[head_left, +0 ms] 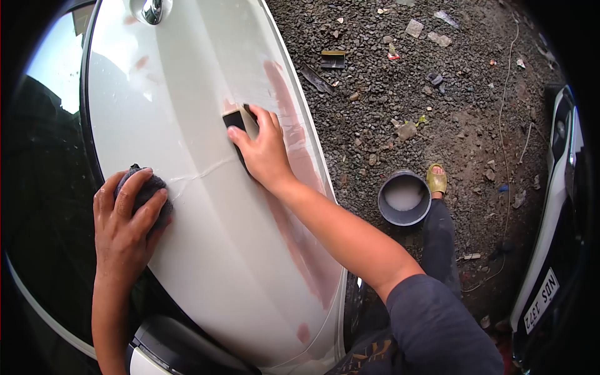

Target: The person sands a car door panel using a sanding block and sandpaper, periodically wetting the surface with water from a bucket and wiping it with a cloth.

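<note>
A white car door point(206, 231) with reddish-brown filler patches point(294, 244) lies in front of me, its surface wet. My right hand point(267, 150) is closed around a black sanding block point(235, 122), pressed flat to the panel near its upper middle. A lighter sheet shows at the block's edge, and part of the block is hidden under the fingers. At the left, near the window edge, my left hand point(128, 219) grips a dark grey rag point(150, 190) against the panel. From the rag a thin wet streak point(212, 169) runs toward the block.
A grey bucket point(405, 199) of cloudy water stands on gravel by my sandalled foot point(437, 180). The chrome door handle point(152, 11) is at the top, the side mirror point(181, 347) at the bottom. Another vehicle point(547, 250) stands at the right; litter and a thin cord lie on the ground.
</note>
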